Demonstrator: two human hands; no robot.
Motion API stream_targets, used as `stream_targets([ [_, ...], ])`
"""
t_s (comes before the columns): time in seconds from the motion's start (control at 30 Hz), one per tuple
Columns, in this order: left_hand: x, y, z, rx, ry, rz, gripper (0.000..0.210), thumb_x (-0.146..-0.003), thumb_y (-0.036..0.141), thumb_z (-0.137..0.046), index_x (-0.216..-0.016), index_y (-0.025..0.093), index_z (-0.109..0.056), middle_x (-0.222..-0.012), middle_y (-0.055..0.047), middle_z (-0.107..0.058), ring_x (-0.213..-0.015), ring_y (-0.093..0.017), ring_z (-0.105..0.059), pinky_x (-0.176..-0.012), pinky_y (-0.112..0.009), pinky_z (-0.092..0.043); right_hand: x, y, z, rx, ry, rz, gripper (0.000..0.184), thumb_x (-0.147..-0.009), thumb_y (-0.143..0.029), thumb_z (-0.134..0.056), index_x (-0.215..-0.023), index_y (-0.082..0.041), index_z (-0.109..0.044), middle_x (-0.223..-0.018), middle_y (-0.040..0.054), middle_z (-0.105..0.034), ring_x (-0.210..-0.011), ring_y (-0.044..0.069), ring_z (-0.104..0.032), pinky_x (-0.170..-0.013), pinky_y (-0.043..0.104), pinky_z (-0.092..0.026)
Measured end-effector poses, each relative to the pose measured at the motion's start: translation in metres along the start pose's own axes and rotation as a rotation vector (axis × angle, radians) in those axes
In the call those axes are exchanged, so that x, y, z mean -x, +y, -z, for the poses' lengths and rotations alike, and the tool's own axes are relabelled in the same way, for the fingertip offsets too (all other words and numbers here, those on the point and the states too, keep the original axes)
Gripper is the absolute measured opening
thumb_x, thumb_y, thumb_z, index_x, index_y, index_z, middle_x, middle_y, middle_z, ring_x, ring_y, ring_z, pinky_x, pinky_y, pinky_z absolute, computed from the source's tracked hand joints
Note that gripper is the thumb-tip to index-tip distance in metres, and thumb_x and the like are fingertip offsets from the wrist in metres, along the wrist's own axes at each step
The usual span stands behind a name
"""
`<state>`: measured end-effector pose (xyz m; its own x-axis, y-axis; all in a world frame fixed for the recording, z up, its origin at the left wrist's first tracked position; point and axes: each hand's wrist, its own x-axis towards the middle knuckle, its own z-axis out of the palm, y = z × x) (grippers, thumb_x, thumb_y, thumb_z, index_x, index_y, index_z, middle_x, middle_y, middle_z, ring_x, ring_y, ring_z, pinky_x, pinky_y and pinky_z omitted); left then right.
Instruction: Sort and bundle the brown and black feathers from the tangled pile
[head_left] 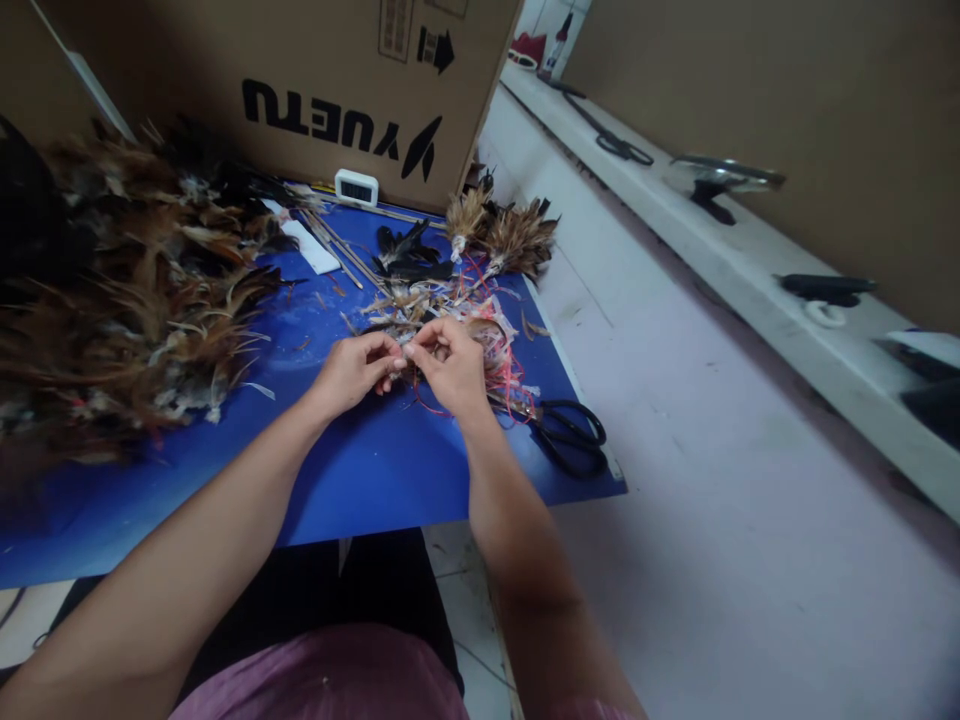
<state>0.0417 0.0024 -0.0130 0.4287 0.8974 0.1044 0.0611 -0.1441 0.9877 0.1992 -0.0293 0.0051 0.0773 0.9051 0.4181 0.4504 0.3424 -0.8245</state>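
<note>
Over the blue tabletop (367,470), my left hand (352,373) and my right hand (455,372) meet fingertip to fingertip. Both are closed in a pinch, and whatever lies between the fingers is too small and covered to make out. Directly behind and under them is a heap of loose feathers, pale scraps and red string (501,350). A pair of black-handled scissors (574,437) lies right of my right hand, its blades partly under the string. Beyond the heap are tied feather bunches (521,238) and some black feathers (409,245).
A large mound of brown feathers (142,330) covers the table's left side. Thin sticks (341,245), a white strip (311,247) and a small digital display (356,188) lie toward the back. A cardboard box (322,60) stands behind; a wall ledge (652,200) with tools runs along the right.
</note>
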Motion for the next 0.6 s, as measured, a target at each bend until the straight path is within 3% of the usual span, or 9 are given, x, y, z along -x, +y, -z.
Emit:
stream_targets([
  [0.17, 0.0, 0.002, 0.001, 0.076, -0.035, 0.004, 0.024, -0.077, 0.035, -0.07, -0.076, 0.014, -0.059, -0.053, 0.001, -0.058, -0.043, -0.008, -0.053, -0.044, -0.019, -0.045, -0.001, 0.004, 0.001, -0.072, -0.051, -0.016, 0.008, -0.081, -0.026, -0.063, -0.087, -0.021, -0.061, -0.084, -0.0016, -0.066, -0.074, 0.012, -0.06, -0.071, 0.026, -0.048],
  [0.3, 0.0, 0.005, 0.003, 0.234, 0.001, -0.009, 0.03, -0.074, 0.04, -0.074, -0.079, 0.014, -0.059, -0.054, 0.002, -0.058, -0.045, -0.008, -0.053, -0.045, -0.019, -0.045, -0.003, 0.012, 0.004, -0.067, -0.222, 0.018, 0.021, -0.087, -0.024, -0.056, -0.106, -0.022, -0.065, -0.106, 0.0035, -0.07, -0.096, 0.016, -0.064, -0.085, 0.031, -0.049],
  [0.4, 0.001, 0.007, 0.003, 0.27, 0.007, -0.001, 0.033, -0.072, 0.041, -0.076, -0.078, 0.014, -0.059, -0.054, 0.002, -0.059, -0.045, -0.008, -0.053, -0.045, -0.019, -0.045, -0.003, 0.012, 0.006, 0.064, -0.281, 0.062, 0.018, -0.086, -0.019, -0.057, -0.099, -0.021, -0.069, -0.097, 0.0029, -0.071, -0.091, 0.016, -0.064, -0.086, 0.033, -0.047],
  [0.6, 0.001, 0.009, 0.002, 0.248, 0.012, 0.004, 0.035, -0.071, 0.044, -0.077, -0.073, 0.014, -0.058, -0.054, 0.001, -0.059, -0.045, -0.008, -0.053, -0.044, -0.02, -0.044, -0.002, 0.004, 0.006, 0.14, -0.188, 0.146, 0.011, -0.085, -0.017, -0.059, -0.083, -0.019, -0.07, -0.082, 0.0017, -0.069, -0.081, 0.015, -0.062, -0.079, 0.029, -0.047],
])
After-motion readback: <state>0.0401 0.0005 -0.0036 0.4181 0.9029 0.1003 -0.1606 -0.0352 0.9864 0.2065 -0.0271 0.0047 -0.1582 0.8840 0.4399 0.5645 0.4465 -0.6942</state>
